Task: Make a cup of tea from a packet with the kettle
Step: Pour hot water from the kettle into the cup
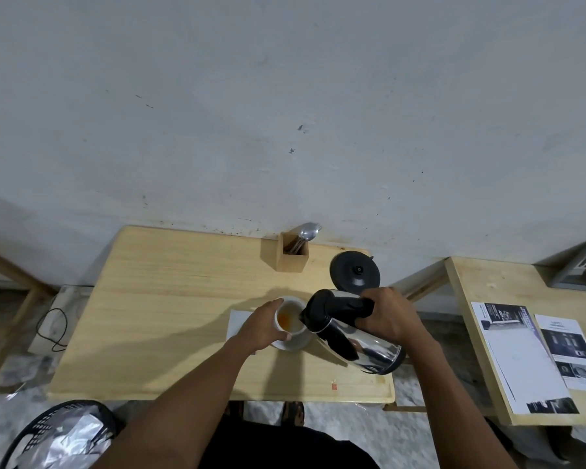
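- On the wooden worktop [170, 299], set against a grey wall, everything for the tea sits within arm's reach; largest item first.
- Steel kettle [352, 336] tipped hard toward the cup, spout over the rim, likely pouring; no water stream visible.
- Right hand [384, 316] holds the black kettle handle, fingers clamped round it, carrying the tilt.
- Kettle base [354, 272] stands empty behind, near the wall, cleared for the lift.
- Left hand [263, 324] braces the white cup [290, 321], fingers wrapped on its near side, probably to stop it sliding.
- Cup holds orange-brown liquid, so tea looks to be steeping; it rests on a white saucer [293, 343].
- Wooden holder [292, 253] keeps spoons [308, 231] upright, handy for stirring.
- Small orange tag [334, 386] lies near the front edge; print unreadable.
- Printed sheets [521, 353] on the side table; text too small to read.
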